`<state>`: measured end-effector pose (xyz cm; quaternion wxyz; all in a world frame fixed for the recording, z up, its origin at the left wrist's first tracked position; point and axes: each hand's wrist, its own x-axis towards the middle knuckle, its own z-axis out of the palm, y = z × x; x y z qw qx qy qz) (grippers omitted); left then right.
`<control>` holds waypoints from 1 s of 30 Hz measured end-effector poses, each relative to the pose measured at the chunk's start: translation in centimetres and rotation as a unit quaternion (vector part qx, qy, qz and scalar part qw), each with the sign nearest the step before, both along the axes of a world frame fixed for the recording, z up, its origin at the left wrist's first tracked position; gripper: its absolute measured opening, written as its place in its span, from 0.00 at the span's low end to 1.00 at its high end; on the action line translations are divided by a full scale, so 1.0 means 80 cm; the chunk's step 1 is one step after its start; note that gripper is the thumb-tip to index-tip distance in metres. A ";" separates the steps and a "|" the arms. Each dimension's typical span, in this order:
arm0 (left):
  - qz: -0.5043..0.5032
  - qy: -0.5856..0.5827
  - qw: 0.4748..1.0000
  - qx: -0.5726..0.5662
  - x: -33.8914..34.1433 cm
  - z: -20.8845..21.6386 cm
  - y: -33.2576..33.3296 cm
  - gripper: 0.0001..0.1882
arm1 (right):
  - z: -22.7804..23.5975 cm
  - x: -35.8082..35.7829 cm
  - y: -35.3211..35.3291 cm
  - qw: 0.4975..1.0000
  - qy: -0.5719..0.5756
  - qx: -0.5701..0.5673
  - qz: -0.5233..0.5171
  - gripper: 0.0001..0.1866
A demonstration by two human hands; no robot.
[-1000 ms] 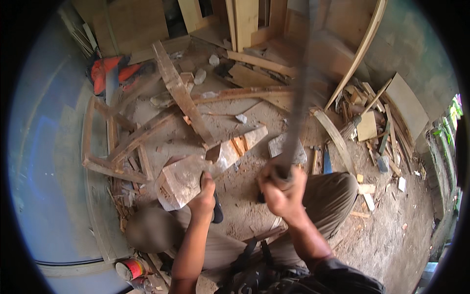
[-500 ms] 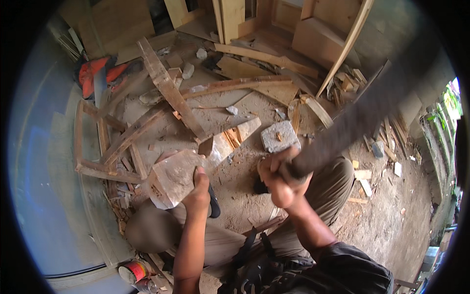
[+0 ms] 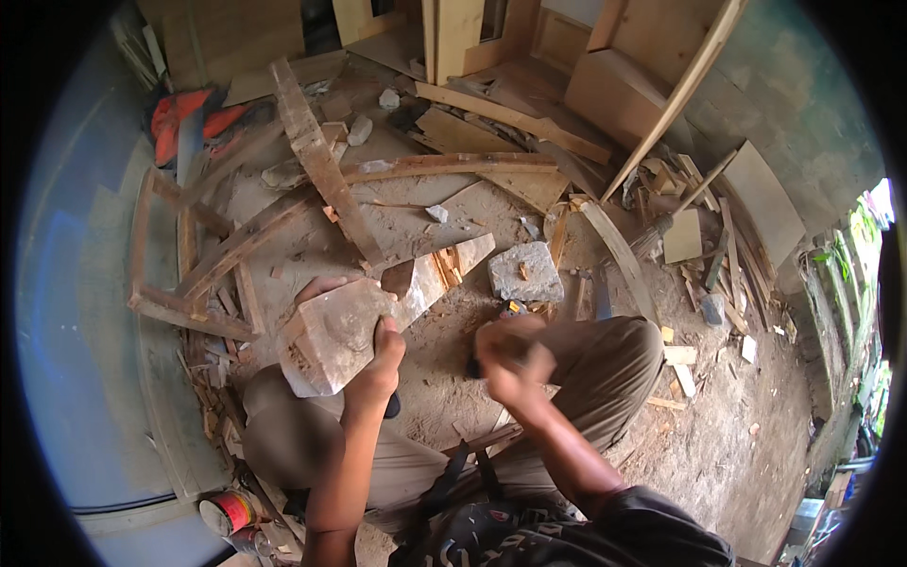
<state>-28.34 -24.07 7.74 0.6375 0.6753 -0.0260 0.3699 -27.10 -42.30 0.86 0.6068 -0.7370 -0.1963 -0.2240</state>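
My left hand (image 3: 378, 367) is wrapped round the near end of a pale, rough piece of wood (image 3: 326, 335), thumb on top and fingertips at its far edge. A splintered, orange-brown wood section (image 3: 446, 271) extends from it to the upper right; whether both are one piece I cannot tell. My right hand (image 3: 515, 361) is closed in front of my right knee and smeared by motion. Something dark shows in its grip, too blurred to make out. Just beyond this hand, on the ground, sits a grey stone block (image 3: 524, 274) with a wood chip (image 3: 522, 271) on it.
Old timber beams (image 3: 326, 165) cross ahead, beside a wooden frame (image 3: 194, 324) at left. Boards (image 3: 510, 118) and panels lean at the back. Scrap wood (image 3: 680, 354) litters the right side. A tin can (image 3: 227, 513) stands at lower left, near the blue-grey wall panel (image 3: 85, 312).
My right hand has dropped slightly and shifted left. The long dark tool that reached from it to the upper right no longer shows there. My left hand keeps its hold on the wood.
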 end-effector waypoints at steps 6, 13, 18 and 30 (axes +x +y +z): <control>0.048 0.009 0.995 -0.084 0.003 -0.008 0.013 0.33 | -0.010 -0.006 0.010 0.929 0.351 -0.042 0.109 0.14; -0.011 -0.041 0.998 0.039 0.005 0.007 0.007 0.30 | -0.015 -0.003 -0.012 0.995 -0.012 0.040 0.088 0.08; 0.038 -0.034 0.997 -0.050 -0.031 -0.029 0.034 0.33 | -0.109 -0.059 0.004 0.913 0.388 -0.106 0.067 0.10; 0.054 -0.171 0.973 -0.142 -0.072 -0.035 0.068 0.58 | -0.110 -0.068 -0.037 0.947 0.317 -0.045 0.027 0.14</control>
